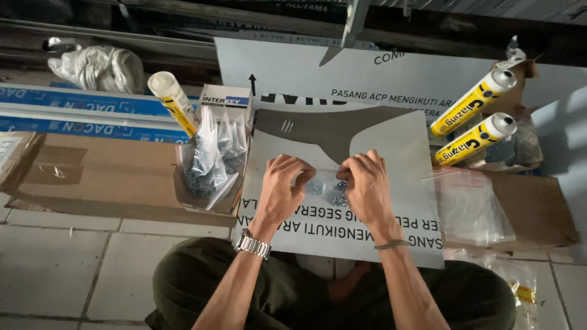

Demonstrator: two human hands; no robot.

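Pinching a small clear bag of screws (pixel 327 190) between them, both hands (pixel 281 186) (pixel 367 186) grip its edges.

Hands: two, left hand (pixel 281 186) and right hand (pixel 367 183)
Sealant tubes: three, one (pixel 174 101), second (pixel 474 101), third (pixel 476 139)
Small box: one (pixel 226 101)
Wristwatch: one (pixel 253 245)

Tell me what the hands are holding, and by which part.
Both hands, left hand and right hand, pinch a small clear bag of screws by its top edge, one at each end.
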